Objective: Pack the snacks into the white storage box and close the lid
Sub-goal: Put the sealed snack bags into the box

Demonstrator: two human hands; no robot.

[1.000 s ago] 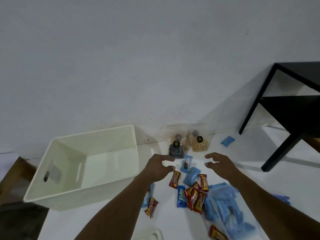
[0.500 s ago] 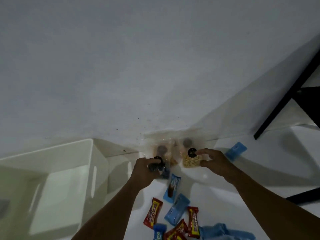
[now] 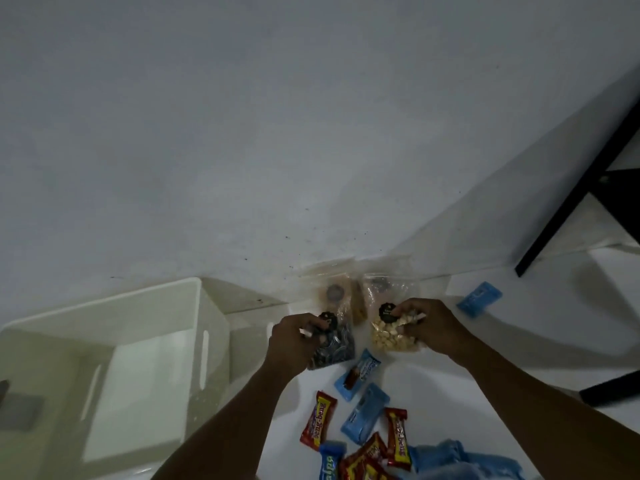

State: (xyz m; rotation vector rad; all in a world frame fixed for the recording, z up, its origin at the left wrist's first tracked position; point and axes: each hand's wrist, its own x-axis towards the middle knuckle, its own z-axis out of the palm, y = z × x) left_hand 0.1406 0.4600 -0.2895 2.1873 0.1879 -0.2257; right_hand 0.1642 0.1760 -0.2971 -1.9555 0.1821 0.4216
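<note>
The white storage box stands open and empty at the left. My left hand grips a clear pouch of dark snacks just right of the box. My right hand grips a clear pouch of pale yellow snacks. Two more clear pouches lean against the wall behind them. Red wrapped bars and blue wrapped bars lie scattered on the white floor below my hands. No lid is in view.
A lone blue packet lies to the right near a black table leg. A blue plastic bag sits at the bottom right. The grey wall rises directly behind the pouches.
My view moved closer and to the right. Both hands went from hovering over the wrapped bars to the pouches by the wall and closed on one each.
</note>
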